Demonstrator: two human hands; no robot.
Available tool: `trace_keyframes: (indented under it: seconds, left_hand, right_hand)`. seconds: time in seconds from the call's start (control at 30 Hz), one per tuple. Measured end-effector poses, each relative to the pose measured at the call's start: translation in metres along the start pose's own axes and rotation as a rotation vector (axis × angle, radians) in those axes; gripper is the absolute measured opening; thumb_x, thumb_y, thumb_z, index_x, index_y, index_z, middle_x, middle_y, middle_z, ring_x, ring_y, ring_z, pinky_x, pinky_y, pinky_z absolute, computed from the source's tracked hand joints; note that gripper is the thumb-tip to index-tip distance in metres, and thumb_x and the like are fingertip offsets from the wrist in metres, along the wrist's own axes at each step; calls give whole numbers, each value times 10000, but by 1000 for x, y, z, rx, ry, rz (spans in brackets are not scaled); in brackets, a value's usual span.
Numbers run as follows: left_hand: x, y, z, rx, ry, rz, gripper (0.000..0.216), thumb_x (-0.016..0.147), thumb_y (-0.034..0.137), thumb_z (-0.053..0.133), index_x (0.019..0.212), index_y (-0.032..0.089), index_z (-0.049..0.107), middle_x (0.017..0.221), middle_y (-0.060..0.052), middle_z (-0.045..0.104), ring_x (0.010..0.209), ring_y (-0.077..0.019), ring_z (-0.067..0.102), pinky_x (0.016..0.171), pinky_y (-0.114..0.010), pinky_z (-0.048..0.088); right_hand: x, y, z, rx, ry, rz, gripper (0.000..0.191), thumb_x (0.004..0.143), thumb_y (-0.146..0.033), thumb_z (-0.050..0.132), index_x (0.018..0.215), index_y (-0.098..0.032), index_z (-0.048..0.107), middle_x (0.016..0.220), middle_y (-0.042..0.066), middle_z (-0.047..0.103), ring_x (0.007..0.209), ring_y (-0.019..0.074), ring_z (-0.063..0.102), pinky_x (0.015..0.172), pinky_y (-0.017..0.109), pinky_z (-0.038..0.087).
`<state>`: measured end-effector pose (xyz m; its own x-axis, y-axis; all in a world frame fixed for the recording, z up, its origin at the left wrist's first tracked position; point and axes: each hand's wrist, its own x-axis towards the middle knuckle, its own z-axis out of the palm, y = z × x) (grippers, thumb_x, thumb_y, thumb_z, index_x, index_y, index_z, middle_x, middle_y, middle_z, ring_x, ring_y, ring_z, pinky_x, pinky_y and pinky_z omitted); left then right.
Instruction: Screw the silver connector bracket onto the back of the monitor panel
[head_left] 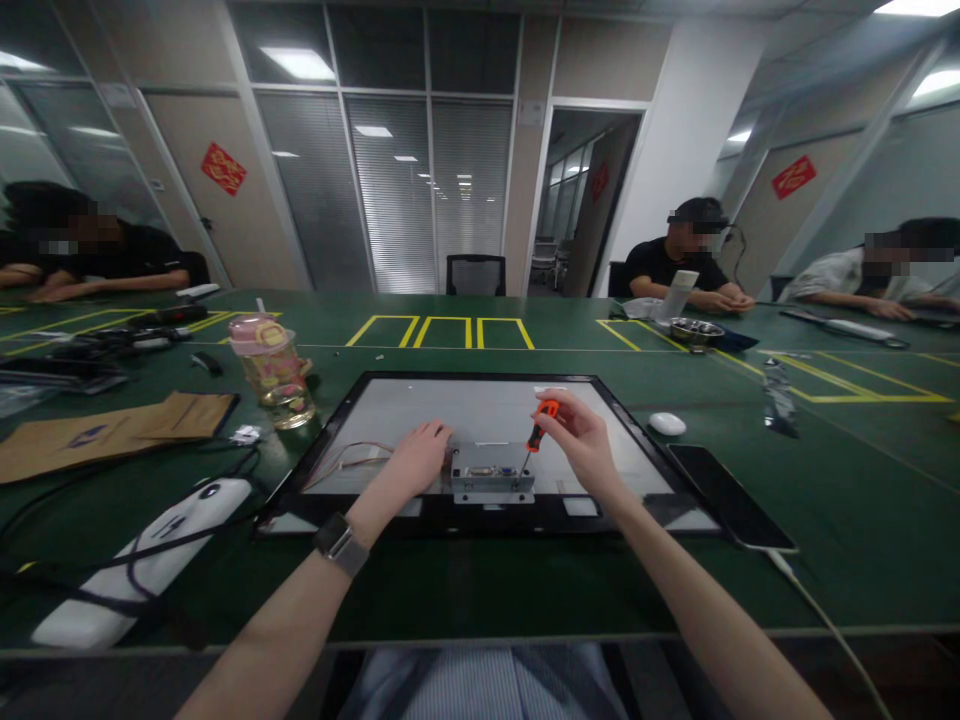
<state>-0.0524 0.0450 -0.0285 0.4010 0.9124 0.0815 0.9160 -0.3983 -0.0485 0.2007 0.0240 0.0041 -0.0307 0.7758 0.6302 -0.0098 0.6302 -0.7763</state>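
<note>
A flat display panel point(420, 400) with a black frame lies on the table in front of me. On its near side sits a grey metal bracket point(493, 494) with connector ports facing me. My right hand point(581, 440) pinches an orange and black screwdriver point(536, 430), tilted, its tip down at the right end of the bracket. My left hand point(416, 462), with a watch on the wrist, is at the bracket's left end, fingers bent against it; the thumb is hidden. Thin wires point(352, 455) run across the panel left of that hand.
Left of the panel are a drink cup point(271, 375), a brown paper envelope point(112, 435) and a white power bank-like block point(150, 565) with black cables. To the right lie a phone point(731, 497) with a cable and a white case point(667, 424). People sit across the green table.
</note>
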Motion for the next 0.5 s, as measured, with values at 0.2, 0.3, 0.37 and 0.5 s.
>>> trace_keyframes:
  seconds: [0.2,0.3,0.37,0.5]
  left_hand:
    - [0,0,0,-12,3,2,362,941,93,361,1236,131,567,1252,-156,588,1092,-253,591,956,-395,469]
    - [0,0,1,-22,4,4,362,942,96,364,1243,128,563,1254,-162,584,1100,-257,589,962,-398,464]
    - [1,0,1,-26,5,1,367,938,93,367,1248,132,560,1255,-163,584,1102,-257,587,966,-401,461]
    - [1,0,2,-28,15,-13,364,935,98,376,1240,157,565,1259,-150,589,1117,-250,578,968,-395,460]
  right_hand:
    - [-5,-9,0,-53,-80,-40,286,978,-387,508,1174,-275,683,1096,68,697,974,226,686,917,426,535]
    - [-6,-8,1,-4,-93,-18,295,980,-358,508,1231,-289,647,1119,64,707,958,224,707,901,430,547]
    - [-5,-6,1,-22,-68,-18,276,955,-343,556,1206,-288,657,1057,55,707,920,214,701,861,407,557]
    - [-1,-3,1,-122,23,-94,186,846,-324,697,1022,-270,719,918,38,644,836,197,627,779,362,548]
